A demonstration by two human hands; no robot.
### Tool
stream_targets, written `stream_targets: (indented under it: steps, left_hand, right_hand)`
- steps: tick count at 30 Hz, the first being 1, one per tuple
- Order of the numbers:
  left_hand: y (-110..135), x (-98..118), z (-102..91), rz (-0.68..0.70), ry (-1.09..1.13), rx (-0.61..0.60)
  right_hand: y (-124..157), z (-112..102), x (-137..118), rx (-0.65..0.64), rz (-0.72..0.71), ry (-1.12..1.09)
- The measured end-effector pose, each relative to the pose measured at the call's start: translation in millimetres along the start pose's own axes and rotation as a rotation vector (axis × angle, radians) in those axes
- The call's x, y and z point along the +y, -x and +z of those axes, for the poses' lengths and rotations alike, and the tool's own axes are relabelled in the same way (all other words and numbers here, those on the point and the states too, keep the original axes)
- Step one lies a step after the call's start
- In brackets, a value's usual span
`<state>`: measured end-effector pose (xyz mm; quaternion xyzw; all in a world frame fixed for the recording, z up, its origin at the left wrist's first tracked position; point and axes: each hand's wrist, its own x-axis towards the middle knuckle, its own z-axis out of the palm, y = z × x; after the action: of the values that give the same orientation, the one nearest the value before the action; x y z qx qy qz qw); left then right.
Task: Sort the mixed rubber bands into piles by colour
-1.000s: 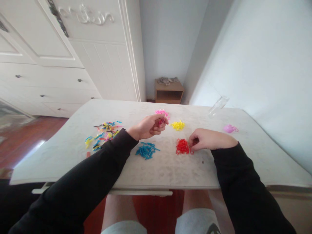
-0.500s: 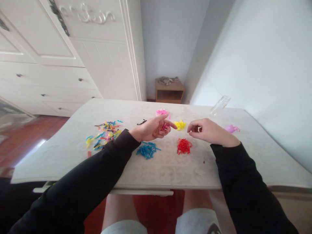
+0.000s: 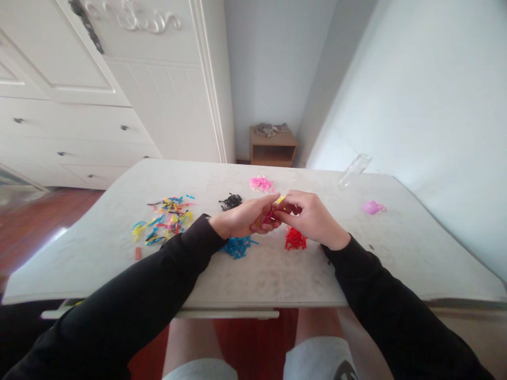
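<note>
My left hand (image 3: 253,217) is palm up with its fingers curled round a few small rubber bands (image 3: 269,217), mostly pink with a bit of yellow. The thumb and fingertips of my right hand (image 3: 307,214) meet over that palm and pinch at a pink band; the exact grip is partly hidden. Below my left hand lies a pile of blue bands (image 3: 237,248), and a red pile (image 3: 295,239) sits under my right hand. Black bands (image 3: 230,201) and pink bands (image 3: 261,183) are heaped behind. A yellow pile (image 3: 281,199) is mostly covered by my right hand.
Mixed-colour bands (image 3: 168,219) are scattered on the left of the white table (image 3: 253,285), with an orange-red piece (image 3: 138,253) nearby. A clear cylindrical container (image 3: 355,171) leans at the back right. A purple object (image 3: 373,207) lies at the right.
My right hand has moved left from beside the yellow pile to my left palm, where its fingers now pinch. The black pile shows more; the yellow one is mostly covered.
</note>
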<state>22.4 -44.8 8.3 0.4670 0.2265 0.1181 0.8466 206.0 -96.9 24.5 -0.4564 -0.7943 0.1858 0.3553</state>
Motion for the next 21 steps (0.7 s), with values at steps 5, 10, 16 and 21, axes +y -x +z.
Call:
stream_targets:
  steps: [5,10,16,21]
  left_hand:
    - [-0.3,-0.6,0.8,0.007,-0.027,-0.013]
    - [0.4,-1.1,3.1,0.017,-0.035,0.007]
    - [-0.1,-2.2,2.9,-0.001,-0.028,0.014]
    - [-0.7,-2.4,3.7,-0.001,-0.027,0.034]
  right_hand:
    - [-0.2,-0.3,2.1,0.013,0.042,-0.055]
    - [-1.5,2.4,2.0,0.006,0.044,-0.065]
    - [-1.5,2.4,0.7,0.011,0.075,-0.071]
    - [-1.2,5.5,1.0,0.015,0.160,-0.081]
